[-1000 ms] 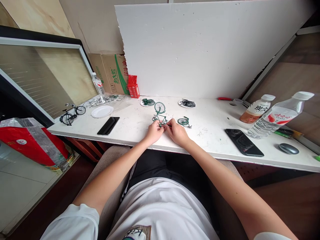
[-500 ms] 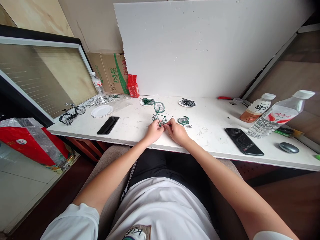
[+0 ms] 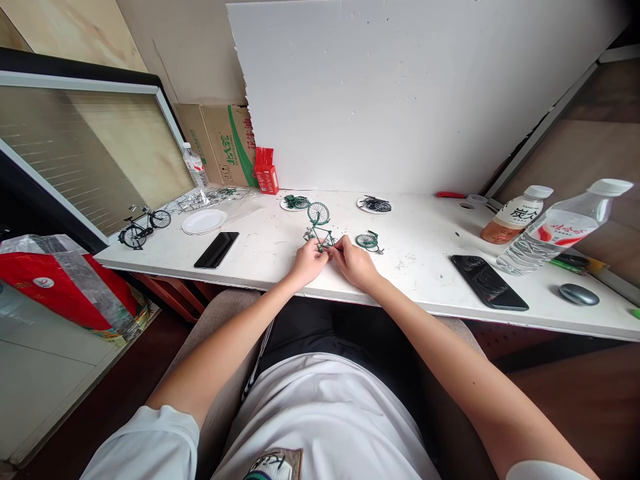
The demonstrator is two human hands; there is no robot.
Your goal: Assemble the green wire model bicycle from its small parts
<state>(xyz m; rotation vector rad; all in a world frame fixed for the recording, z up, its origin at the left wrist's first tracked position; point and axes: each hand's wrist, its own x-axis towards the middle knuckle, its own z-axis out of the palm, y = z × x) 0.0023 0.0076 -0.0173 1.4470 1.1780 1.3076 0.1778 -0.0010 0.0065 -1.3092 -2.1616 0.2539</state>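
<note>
A green model bicycle (image 3: pixel 320 230), with one spoked wheel pointing away from me, is held over the front of the white table. My left hand (image 3: pixel 310 261) is closed on the near end of its frame. My right hand (image 3: pixel 354 262) is closed in a pinch at the same end, close against the left; what lies between its fingertips is too small to make out. Just right of the hands lies a loose green wheel with a curved fender (image 3: pixel 367 241). A finished-looking black model bicycle (image 3: pixel 145 227) stands at the table's left end.
Two small plates at the back hold green parts (image 3: pixel 296 203) and black parts (image 3: pixel 375 204). A white plate (image 3: pixel 204 223) and a phone (image 3: pixel 217 250) lie left. On the right are another phone (image 3: pixel 489 283), two bottles (image 3: pixel 565 227) and a mouse (image 3: pixel 579 294).
Almost nothing differs. Both hands stay at the near end of the green model bicycle, and the whole view has shifted very slightly.
</note>
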